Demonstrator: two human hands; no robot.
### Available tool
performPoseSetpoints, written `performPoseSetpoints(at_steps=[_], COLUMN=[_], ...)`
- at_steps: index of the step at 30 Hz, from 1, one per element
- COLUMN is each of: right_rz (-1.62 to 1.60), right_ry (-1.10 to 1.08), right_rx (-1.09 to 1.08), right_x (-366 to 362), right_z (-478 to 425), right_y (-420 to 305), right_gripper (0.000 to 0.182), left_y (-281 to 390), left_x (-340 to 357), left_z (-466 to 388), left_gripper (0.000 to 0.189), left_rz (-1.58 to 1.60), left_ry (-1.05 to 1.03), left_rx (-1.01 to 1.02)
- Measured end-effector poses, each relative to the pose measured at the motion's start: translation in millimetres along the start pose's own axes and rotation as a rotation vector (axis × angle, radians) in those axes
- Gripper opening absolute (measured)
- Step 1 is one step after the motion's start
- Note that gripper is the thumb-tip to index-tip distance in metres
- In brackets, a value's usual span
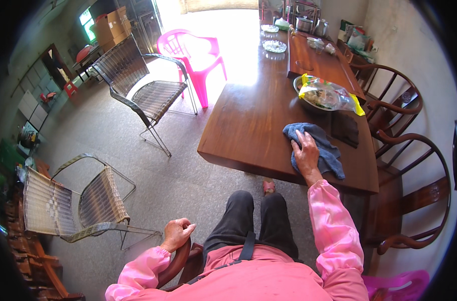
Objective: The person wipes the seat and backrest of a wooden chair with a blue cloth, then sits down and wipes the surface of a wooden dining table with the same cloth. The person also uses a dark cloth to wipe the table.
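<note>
My right hand (307, 152) lies on a crumpled blue cloth (328, 150), pressing it onto the dark polished wooden table (247, 124) near its front edge. Just beyond the cloth is a dark flat piece (345, 129), too dim to name. A metal bowl (315, 107) stands farther back, partly covered by a clear plastic bag with yellow edges (328, 94); what looks like food shows through. At lower left, my left hand (178, 233) rests with curled fingers on the curved wooden armrest (179, 259) of the chair I sit in.
A brown wicker chair (158, 98), a paler wicker chair (100, 199) and a pink plastic chair (198, 64) stand to the left. Wooden armchairs (435, 188) line the right wall. Glass ashtrays (274, 46), a wooden tea tray (322, 64) and a metal pot (304, 23) occupy the table's far end.
</note>
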State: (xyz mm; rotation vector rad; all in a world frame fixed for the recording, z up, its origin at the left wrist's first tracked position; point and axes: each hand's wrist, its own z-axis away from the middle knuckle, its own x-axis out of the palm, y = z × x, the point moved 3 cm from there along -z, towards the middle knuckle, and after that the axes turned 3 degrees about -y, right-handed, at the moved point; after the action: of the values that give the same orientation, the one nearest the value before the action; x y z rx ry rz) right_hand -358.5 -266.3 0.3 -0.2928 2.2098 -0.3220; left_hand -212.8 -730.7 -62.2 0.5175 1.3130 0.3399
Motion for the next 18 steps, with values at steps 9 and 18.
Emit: performPoseSetpoints(at_steps=[9, 18], right_rz=[0.0, -0.007], right_ry=[0.0, 0.011], right_rx=[0.002, 0.002], right_x=[-0.1, -1.3], right_z=[0.9, 0.8], right_y=[0.9, -0.4], right_gripper=[0.041, 0.041], left_y=[1.0, 2.4], left_x=[-0.3, -1.1], left_z=[-0.3, 0.1], left_gripper=[0.029, 0.029], left_rz=[0.009, 0.014], left_ry=[-0.045, -0.043], left_rx=[-0.047, -0.054])
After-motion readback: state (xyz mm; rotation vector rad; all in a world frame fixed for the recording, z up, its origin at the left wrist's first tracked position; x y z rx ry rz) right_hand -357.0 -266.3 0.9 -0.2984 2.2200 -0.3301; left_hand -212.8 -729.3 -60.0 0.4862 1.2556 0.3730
